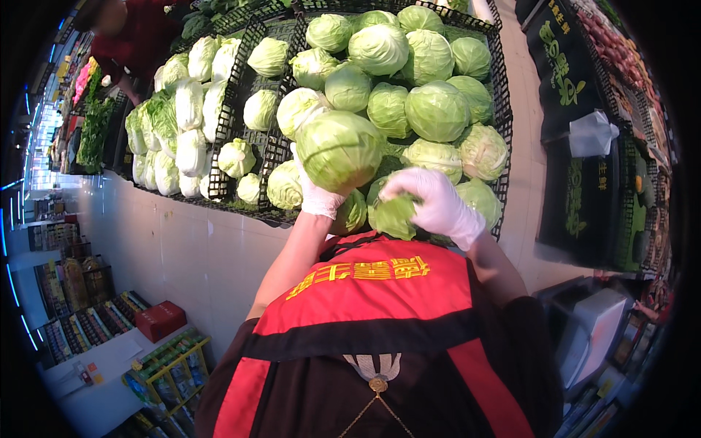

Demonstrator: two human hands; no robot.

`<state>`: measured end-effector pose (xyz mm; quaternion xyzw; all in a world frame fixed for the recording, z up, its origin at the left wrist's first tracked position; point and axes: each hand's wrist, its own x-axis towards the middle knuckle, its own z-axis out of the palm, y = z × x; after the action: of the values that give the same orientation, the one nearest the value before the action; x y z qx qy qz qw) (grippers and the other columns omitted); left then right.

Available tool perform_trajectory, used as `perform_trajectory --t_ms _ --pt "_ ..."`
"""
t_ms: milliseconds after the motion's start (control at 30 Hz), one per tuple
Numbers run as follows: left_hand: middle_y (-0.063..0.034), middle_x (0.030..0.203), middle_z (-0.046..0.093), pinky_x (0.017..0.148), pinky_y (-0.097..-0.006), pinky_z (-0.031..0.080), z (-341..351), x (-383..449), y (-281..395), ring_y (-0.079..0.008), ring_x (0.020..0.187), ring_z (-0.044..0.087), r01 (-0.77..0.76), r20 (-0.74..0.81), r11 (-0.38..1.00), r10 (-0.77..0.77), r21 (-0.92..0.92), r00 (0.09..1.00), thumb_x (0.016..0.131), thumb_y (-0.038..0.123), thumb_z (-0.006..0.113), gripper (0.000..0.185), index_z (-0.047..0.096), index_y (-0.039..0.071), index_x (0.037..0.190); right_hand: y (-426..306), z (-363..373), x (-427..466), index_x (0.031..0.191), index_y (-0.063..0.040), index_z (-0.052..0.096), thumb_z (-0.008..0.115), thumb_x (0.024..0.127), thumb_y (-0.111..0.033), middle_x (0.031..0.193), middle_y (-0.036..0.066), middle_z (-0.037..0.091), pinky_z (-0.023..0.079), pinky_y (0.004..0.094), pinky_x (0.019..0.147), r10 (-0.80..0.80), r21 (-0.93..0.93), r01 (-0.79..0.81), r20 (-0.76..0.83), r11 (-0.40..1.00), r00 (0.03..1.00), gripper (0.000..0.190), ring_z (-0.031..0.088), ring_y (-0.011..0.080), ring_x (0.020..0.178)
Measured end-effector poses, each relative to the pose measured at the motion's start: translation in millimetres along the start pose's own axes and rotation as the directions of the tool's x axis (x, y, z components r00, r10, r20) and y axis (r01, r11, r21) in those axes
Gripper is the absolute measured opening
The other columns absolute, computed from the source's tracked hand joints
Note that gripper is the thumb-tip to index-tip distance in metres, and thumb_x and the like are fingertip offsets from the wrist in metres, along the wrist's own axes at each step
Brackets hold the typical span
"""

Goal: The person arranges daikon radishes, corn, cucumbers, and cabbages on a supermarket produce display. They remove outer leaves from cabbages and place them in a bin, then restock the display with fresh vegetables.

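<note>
A round green cabbage (340, 148) rests in my left hand (320, 198), which wears a white glove and cups it from below and the left. My right hand (441, 205), gloved too, pinches a loose green cabbage leaf (395, 214) to the right of that head and apart from it. Behind and around both hands, several more cabbages (437, 111) are heaped in a black plastic mesh bin (503, 82). Part of the fingers of my left hand is hidden behind the held cabbage.
Left of the heap, a black mesh divider (236, 93) borders several napa cabbages (189, 104). A person in a dark red top (145, 38) stands at the upper left. Pale floor (181, 219) runs along the left. At right, a clear plastic bag (591, 134) hangs by a black-draped stand (575, 202).
</note>
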<state>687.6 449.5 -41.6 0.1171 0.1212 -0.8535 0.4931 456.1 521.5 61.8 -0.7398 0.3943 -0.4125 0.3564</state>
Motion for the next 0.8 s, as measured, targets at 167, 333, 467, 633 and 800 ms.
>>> perform_trajectory --t_ms 167,333,467,633,800 --pt "-0.0104 0.153 0.043 0.112 -0.0570 0.037 14 -3 -6 -0.0348 0.139 0.042 -0.249 -0.076 0.889 0.299 0.384 0.951 0.090 0.075 0.043 0.082 0.040 0.021 0.151 24 3 -17 0.093 -0.001 0.066 0.070 0.076 0.002 0.091 0.008 0.068 0.050 0.0292 0.085 0.321 0.241 -0.287 -0.116 0.927 0.940 0.018 0.065 0.0174 0.091" --pt "-0.0123 0.152 0.044 0.110 -0.0571 0.040 18 -8 -8 -0.0366 0.137 0.043 -0.253 -0.034 0.856 0.300 0.450 0.953 0.088 0.077 0.042 0.086 0.040 0.019 0.151 0 17 36 0.102 -0.004 0.066 0.065 0.085 0.002 0.091 0.007 0.070 0.054 0.0313 0.080 0.169 0.271 -0.086 -0.302 0.959 0.938 0.018 0.067 0.0214 0.086" --pt "-0.0137 0.149 0.047 0.112 -0.0576 0.038 21 -13 -14 -0.0355 0.136 0.046 -0.245 -0.035 0.806 0.312 0.539 0.950 0.088 0.075 0.048 0.086 0.041 0.017 0.150 12 14 42 0.105 -0.008 0.068 0.069 0.082 0.002 0.090 0.009 0.068 0.053 0.0343 0.077 -0.053 -0.093 0.026 -0.292 0.995 0.955 0.025 0.065 0.0268 0.083" --pt "-0.0114 0.150 0.047 0.112 -0.0560 0.039 6 -15 -15 -0.0345 0.136 0.046 -0.312 -0.084 0.795 0.411 0.520 0.908 0.089 0.077 0.046 0.084 0.042 0.019 0.149 5 8 12 0.098 -0.010 0.067 0.067 0.083 -0.003 0.085 0.008 0.067 0.052 0.0389 0.074 -0.157 -0.149 0.147 -0.059 0.978 0.986 0.016 0.066 0.0296 0.084" --pt "-0.0090 0.153 0.043 0.114 -0.0574 0.037 16 -16 -21 -0.0346 0.138 0.043 -0.385 -0.072 0.728 0.510 0.568 0.857 0.089 0.081 0.038 0.086 0.039 0.022 0.152 49 29 -29 0.102 -0.008 0.064 0.062 0.090 -0.011 0.085 0.005 0.066 0.050 0.0306 0.068 0.429 0.305 -0.401 -0.027 0.864 0.903 0.012 0.065 0.0189 0.075"
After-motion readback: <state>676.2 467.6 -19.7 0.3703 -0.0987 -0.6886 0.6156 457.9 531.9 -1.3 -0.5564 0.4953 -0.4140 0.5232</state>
